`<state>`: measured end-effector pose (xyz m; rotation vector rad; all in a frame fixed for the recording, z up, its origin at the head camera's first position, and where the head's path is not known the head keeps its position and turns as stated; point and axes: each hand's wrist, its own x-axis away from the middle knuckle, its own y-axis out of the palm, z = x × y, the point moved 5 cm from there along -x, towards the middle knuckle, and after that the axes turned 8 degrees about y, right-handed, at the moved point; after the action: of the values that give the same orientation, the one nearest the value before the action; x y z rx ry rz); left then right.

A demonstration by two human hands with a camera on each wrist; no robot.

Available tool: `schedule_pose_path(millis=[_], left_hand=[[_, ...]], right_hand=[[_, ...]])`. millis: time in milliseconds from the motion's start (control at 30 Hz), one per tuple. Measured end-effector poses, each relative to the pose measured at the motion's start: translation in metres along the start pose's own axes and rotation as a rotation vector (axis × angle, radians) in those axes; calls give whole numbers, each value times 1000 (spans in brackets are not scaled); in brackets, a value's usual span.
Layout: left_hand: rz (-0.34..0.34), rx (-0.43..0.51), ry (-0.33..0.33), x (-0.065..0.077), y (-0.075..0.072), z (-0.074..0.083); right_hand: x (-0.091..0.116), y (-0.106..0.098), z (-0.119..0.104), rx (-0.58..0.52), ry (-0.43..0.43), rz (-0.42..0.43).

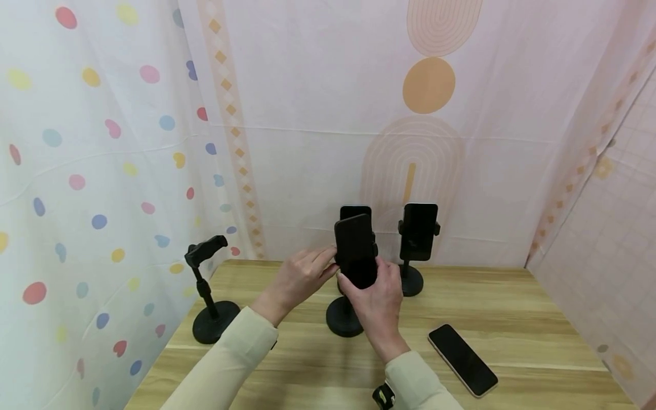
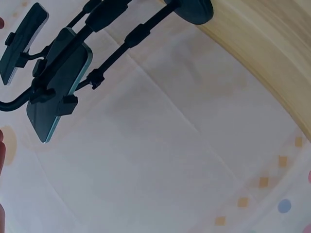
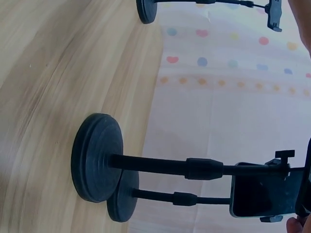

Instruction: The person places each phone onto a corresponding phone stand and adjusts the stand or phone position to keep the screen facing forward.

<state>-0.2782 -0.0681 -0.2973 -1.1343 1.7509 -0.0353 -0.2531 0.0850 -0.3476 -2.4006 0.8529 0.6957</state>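
Observation:
A black smartphone (image 1: 355, 247) stands upright, tilted slightly, at the top of a black phone stand (image 1: 344, 318) in the middle of the table. My right hand (image 1: 376, 302) grips the phone low down, thumb across its lower left and fingers at its right edge. At the phone's left edge, my left hand (image 1: 299, 279) pinches the holder's side with thumb and fingertips. The phone hides most of the clamp. In the right wrist view, the stand's round base (image 3: 97, 158) and pole show, with only a sliver of the hand. Fingertips barely enter the left wrist view.
Behind stands another holder with a phone (image 1: 355, 210); to its right is a third with a phone (image 1: 420, 228). A phone stand (image 1: 215, 322) with a bare clamp is at the left. One phone (image 1: 463, 360) lies flat at the front right. Curtains border the wooden table (image 1: 538, 330).

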Motion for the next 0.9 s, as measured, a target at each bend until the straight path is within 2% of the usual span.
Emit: schedule_pose_path(millis=[167,300,533,733,900], left_hand=[[-6,-40,54,-2,-2,-1],[2,-58,73,-4,-4,-1],[-27,-103,114,-9,-4,1],[-43,-96,84,-8,-2,0],[-19,20,22,-3,-1,-3]], right_hand=[[-2,0,2,13,18,5],[-3,0,2,13,15,11],[-3,-1,4,31,-1,64],[-5,1,4,47,9,23],[-3,1,2,49,21,-10]])
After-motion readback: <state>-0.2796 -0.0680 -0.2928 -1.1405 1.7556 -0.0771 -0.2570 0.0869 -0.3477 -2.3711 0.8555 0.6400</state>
